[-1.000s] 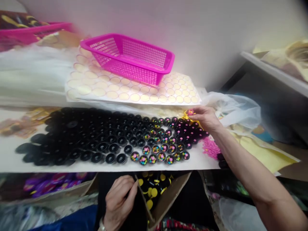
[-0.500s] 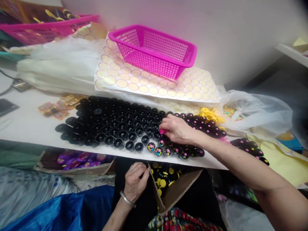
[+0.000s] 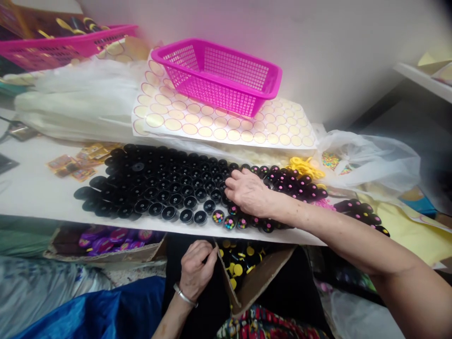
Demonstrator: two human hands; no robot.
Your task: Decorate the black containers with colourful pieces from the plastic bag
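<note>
My right hand (image 3: 247, 193) reaches over the rows of small round black cups (image 3: 175, 200), fingers curled down and closed. Whatever they hold is hidden beneath the hand. Just in front of it, cups with colourful beads (image 3: 218, 216) stand along the table's near edge; some cups further right have a pink dot on top (image 3: 273, 177). Down at my lap, my left hand (image 3: 197, 266), with a bracelet at the wrist, is closed, its thumb against the edge of an open cardboard box (image 3: 259, 282). Yellow and black pieces (image 3: 238, 270) lie inside that box.
Behind the cups, a pink basket (image 3: 219, 89) stands on a sheet of round stickers (image 3: 203, 123). To the right are yellow plastic pieces (image 3: 305, 167), loose pink bits (image 3: 323, 204) and a clear bag (image 3: 374, 157). A box of purple items (image 3: 113, 240) sits below the table's left side.
My right hand has moved slightly, and the pink piece seen at its fingertips is now out of sight. The left hand stays at the box. The whole view has shifted a little.
</note>
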